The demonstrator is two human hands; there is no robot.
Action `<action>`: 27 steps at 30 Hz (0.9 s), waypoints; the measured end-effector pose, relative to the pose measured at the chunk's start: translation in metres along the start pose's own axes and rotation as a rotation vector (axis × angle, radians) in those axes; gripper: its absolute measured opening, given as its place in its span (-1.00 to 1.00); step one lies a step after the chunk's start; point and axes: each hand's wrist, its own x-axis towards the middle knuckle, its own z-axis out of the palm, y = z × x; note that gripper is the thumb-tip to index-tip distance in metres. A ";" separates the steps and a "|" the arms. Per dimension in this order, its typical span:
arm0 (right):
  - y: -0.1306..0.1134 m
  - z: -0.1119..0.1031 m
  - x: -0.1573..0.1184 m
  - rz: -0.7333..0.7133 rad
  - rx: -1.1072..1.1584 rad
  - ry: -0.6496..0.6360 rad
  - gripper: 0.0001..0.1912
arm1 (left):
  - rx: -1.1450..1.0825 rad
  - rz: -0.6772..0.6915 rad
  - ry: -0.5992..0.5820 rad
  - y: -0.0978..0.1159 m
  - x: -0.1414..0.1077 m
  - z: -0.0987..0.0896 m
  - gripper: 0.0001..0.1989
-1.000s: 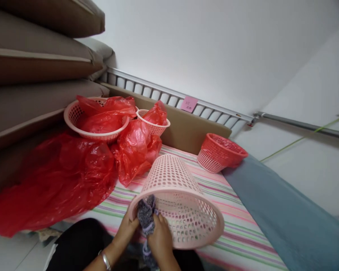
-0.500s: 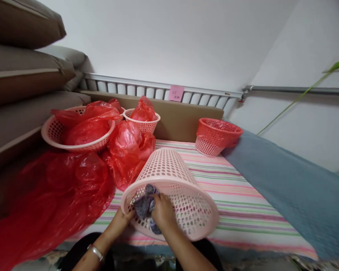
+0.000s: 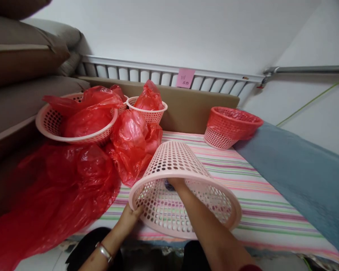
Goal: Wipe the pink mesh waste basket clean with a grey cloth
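A pale pink plastic basket (image 3: 183, 176) with a holed wall lies on its side, its mouth toward me. My left hand (image 3: 135, 211) grips the rim at the lower left, thumb inside the opening. Deep inside the basket is my right hand (image 3: 177, 183), its fingers mostly hidden behind the upper rim. A dark grey-blue knitted cloth (image 3: 168, 185) shows beside those fingers, pressed against the hand. Beneath the basket spreads a striped sheet (image 3: 260, 192).
Red plastic bags (image 3: 130, 139) lie to the left, beside a wide pink basket (image 3: 73, 140) and a smaller one (image 3: 151, 116). At the right back stands a red-lined basket (image 3: 231, 124). Stacked cushions (image 3: 19, 64) rise at the left; a radiator (image 3: 147, 71) runs behind.
My right hand has moved from the basket's mouth deeper inside with the knitted cloth. My left hand stays on the rim. The whole view has shifted slightly.
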 end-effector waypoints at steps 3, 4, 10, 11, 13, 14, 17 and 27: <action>-0.013 -0.003 -0.025 0.002 -0.041 -0.079 -0.52 | 0.014 -0.010 0.032 0.000 0.000 0.000 -0.31; -0.020 -0.004 -0.040 0.009 -0.045 -0.099 -0.53 | 0.019 -0.009 0.037 -0.001 0.001 -0.001 -0.30; -0.059 -0.005 -0.158 -0.138 -0.094 -0.188 -0.61 | 0.061 0.027 0.011 -0.011 0.001 -0.010 -0.33; -0.062 -0.005 -0.173 -0.152 -0.096 -0.194 -0.61 | 0.073 0.040 0.013 -0.012 0.000 -0.012 -0.36; -0.063 -0.007 -0.191 -0.147 -0.098 -0.198 -0.62 | 0.098 0.069 0.016 -0.014 -0.002 -0.014 -0.39; -0.062 -0.009 -0.193 -0.129 -0.110 -0.195 -0.62 | 0.110 0.080 0.016 -0.015 -0.003 -0.014 -0.40; -0.055 -0.016 -0.174 -0.078 -0.169 -0.161 -0.59 | 0.120 0.077 0.010 -0.021 -0.003 -0.010 -0.38; -0.026 0.002 -0.029 0.123 0.011 0.111 -0.60 | 0.078 -0.048 -0.056 -0.025 -0.004 -0.006 -0.23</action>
